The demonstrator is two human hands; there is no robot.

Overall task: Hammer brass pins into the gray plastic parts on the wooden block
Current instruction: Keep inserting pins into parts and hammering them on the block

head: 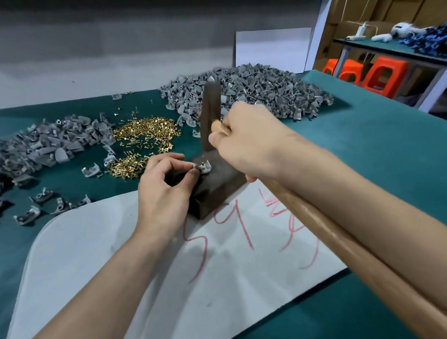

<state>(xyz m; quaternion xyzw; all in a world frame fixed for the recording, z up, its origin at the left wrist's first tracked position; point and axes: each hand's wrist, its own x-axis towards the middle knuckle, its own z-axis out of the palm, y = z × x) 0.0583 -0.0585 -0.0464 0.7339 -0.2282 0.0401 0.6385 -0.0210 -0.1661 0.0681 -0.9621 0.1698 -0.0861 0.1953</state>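
A dark wooden block point(217, 189) lies on white paper in the middle of the green table. On its top sits one gray plastic part point(203, 167) with a brass pin standing in it. My left hand point(162, 189) pinches that part between thumb and fingers. My right hand point(246, 142) grips a hammer close under its dark head point(211, 112), which stands upright just above the part. The hammer's wooden handle point(342, 241) runs back under my right forearm. A heap of loose brass pins point(144, 135) lies left of the block.
A big pile of gray parts point(249, 88) lies behind the block, and another pile point(44, 143) spreads at the left with several strays near the paper point(161, 282), which bears red marks. Orange stools point(383, 73) and a shelf stand at the far right.
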